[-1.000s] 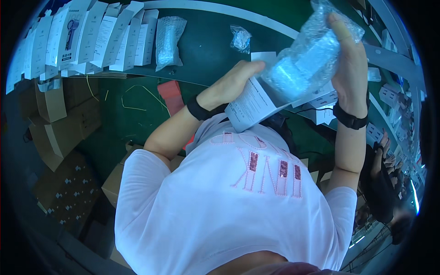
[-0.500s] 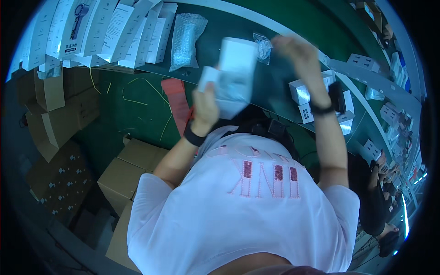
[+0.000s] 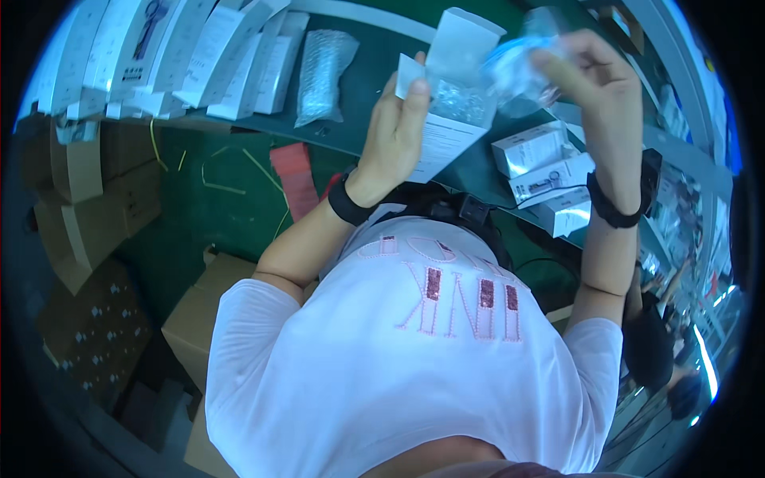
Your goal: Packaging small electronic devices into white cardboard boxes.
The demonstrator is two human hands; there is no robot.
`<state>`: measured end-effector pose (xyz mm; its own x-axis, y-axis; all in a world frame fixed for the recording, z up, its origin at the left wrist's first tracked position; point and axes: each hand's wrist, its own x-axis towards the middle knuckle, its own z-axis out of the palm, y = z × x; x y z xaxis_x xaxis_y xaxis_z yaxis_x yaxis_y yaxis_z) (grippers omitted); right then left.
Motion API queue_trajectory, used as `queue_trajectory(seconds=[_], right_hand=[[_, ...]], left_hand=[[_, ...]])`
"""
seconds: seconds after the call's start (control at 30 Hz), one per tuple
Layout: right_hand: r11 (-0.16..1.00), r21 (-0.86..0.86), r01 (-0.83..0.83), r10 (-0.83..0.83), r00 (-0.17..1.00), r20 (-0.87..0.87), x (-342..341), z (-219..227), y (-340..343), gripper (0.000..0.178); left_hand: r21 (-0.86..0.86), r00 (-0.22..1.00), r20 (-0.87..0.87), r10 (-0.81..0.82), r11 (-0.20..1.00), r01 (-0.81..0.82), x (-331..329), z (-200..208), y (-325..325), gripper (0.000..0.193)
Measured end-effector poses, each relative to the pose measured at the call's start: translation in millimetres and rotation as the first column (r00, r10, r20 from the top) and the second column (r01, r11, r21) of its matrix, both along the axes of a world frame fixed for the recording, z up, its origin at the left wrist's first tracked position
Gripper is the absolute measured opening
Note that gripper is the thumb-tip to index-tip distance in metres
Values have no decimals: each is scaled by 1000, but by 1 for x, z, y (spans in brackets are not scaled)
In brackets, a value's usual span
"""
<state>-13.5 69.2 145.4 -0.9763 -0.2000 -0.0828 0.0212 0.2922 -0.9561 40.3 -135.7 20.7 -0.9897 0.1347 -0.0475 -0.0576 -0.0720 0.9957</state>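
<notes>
My left hand (image 3: 390,137) grips a white cardboard box (image 3: 448,145), tilted, with its top flaps standing open. Bubble wrap (image 3: 458,103) shows inside the box, and what it wraps is hidden. Just right of the box's mouth, my right hand (image 3: 607,92) holds a clear plastic bag (image 3: 518,73) between thumb and fingers. Something white and light blue is in the bag, too blurred to name.
White boxes (image 3: 209,60) with raised flaps line the bench's left. A bubble-wrapped package (image 3: 323,78) lies beside them. Several small closed boxes (image 3: 550,177) sit below my right hand. Brown cartons (image 3: 199,307) stand at lower left. Another person (image 3: 647,346) is at far right.
My right hand has picked up the plastic bag from the bench and brought it beside the box's opening. My left hand has moved right and up with the box.
</notes>
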Motion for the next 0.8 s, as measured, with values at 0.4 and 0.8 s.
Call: queue_trajectory(seconds=[0.4,0.8], right_hand=[[542,499,-676,512,737,442,18,34,29,14],[722,-393,569,-216,726,653,113,-24,35,74]], left_hand=[[139,929,-138,-342,922,360,16,38,74,57],[655,772,365,-521,732,184,-5,35,73,56]])
